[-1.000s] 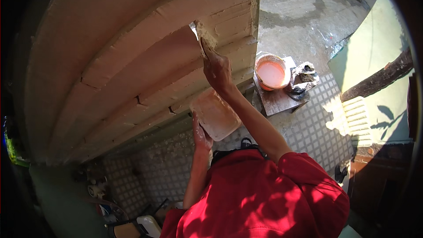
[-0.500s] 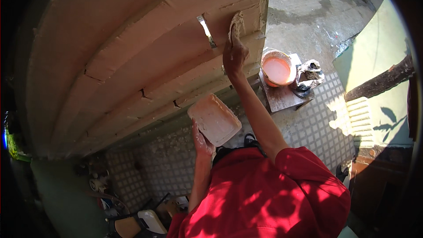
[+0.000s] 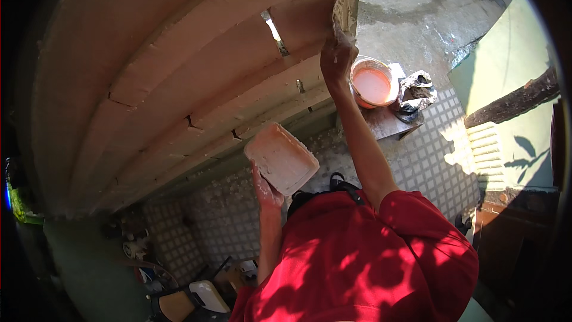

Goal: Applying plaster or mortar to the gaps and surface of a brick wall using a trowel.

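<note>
My left hand (image 3: pixel 267 189) grips the side of a shallow rectangular tray (image 3: pixel 282 161) with rounded corners, smeared with pale pinkish paste along its rim. Reaching up and forward, my right hand (image 3: pixel 338 58) is closed round a flat, paste-caked tool (image 3: pixel 337 16); its exact kind is hard to make out. The tool's tip lies against or very near the right edge of a large pinkish ribbed panel (image 3: pixel 202 65). A narrow slot, bright with light, goes through that panel left of the tool. Small dark notches mark its ribs.
Beyond my right forearm a bucket of pink liquid (image 3: pixel 372 86) stands on a low stool (image 3: pixel 384 124), beside a crumpled plastic bag (image 3: pixel 415 92). Tiled floor (image 3: pixel 429 149) lies below. Chair-like furniture (image 3: pixel 185 304) and clutter sit at lower left; a dark trunk (image 3: pixel 512 98) leans at right.
My right hand has moved right and a little toward me with the tool, to the panel's edge. The tray in my left hand has shifted slightly left and away.
</note>
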Demonstrator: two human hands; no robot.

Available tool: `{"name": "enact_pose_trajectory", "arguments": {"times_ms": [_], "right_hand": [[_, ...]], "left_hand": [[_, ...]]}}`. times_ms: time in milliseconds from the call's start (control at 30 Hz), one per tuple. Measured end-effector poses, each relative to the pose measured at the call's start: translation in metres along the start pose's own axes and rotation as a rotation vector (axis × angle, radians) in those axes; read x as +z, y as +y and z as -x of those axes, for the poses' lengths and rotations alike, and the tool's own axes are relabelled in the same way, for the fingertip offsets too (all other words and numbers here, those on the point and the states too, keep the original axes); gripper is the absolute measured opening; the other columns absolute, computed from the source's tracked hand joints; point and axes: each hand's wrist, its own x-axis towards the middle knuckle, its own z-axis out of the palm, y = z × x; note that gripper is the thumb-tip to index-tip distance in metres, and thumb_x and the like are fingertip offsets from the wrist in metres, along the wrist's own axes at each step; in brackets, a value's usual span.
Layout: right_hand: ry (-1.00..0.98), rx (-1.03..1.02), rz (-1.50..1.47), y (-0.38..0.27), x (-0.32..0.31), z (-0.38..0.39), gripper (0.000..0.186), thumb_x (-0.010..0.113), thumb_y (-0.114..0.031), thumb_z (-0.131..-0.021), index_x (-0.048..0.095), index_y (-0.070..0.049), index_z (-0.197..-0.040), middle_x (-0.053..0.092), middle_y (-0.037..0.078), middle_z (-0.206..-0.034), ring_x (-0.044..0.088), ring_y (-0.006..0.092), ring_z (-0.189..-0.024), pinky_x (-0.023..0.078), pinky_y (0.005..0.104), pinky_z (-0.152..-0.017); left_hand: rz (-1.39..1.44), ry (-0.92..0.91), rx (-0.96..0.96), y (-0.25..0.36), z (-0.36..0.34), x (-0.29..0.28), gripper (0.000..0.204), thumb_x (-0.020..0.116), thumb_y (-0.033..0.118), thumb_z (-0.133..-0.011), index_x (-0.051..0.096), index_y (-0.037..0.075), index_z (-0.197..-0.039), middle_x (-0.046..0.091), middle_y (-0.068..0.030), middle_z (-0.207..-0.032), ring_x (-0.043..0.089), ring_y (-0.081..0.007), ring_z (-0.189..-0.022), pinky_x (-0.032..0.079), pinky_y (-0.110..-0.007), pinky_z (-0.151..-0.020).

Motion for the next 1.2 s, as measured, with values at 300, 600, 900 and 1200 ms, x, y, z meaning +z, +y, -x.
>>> {"name": "enact_pose_trajectory", "arguments": {"times_ms": [300,600,900,1200], "right_hand": [[0.020,0.119,-0.200,-0.053,-0.013,0.027,0.023,0.059,-0.001,-0.086,0.068,0.002,-0.107,0.069,0.023,-0.086,0.069,0.0203,-0.077,0.051,0.0316,-0.069],[0.066,0.370,-0.148,-0.018,-0.001,0.008,0.018,0.060,-0.009,-0.089,0.065,0.007,-0.093,0.057,0.021,-0.067,0.049,0.0136,-0.061,0.044,0.0353,-0.059],[-0.022,-0.041,-0.225,-0.038,-0.010,0.031,0.041,0.053,0.000,-0.088,0.062,-0.012,-0.126,0.064,0.024,-0.101,0.068,0.0356,-0.081,0.051,0.0367,-0.066],[-0.112,-0.038,0.029,-0.046,0.013,0.002,0.049,0.053,0.000,-0.080,0.062,-0.010,-0.128,0.057,0.024,-0.066,0.056,0.0380,-0.056,0.046,0.0450,-0.057]], "left_hand": [[0.012,0.030,0.049,0.005,0.000,-0.017,0.054,0.052,0.043,-0.097,0.043,0.012,-0.140,0.050,-0.0038,-0.139,0.050,-0.0239,-0.125,0.041,-0.042,-0.106],[0.039,0.032,0.020,-0.006,0.000,-0.017,0.055,0.053,0.044,-0.096,0.043,0.012,-0.140,0.050,-0.0040,-0.138,0.050,-0.0248,-0.124,0.042,-0.042,-0.105],[0.043,0.017,0.008,-0.005,-0.005,-0.008,0.055,0.053,0.045,-0.096,0.044,0.013,-0.140,0.051,-0.0042,-0.137,0.051,-0.0256,-0.123,0.043,-0.043,-0.104],[0.059,0.035,0.002,-0.004,0.001,0.002,0.056,0.051,0.047,-0.096,0.043,0.013,-0.140,0.051,-0.0046,-0.137,0.051,-0.0258,-0.123,0.044,-0.044,-0.104]]}}
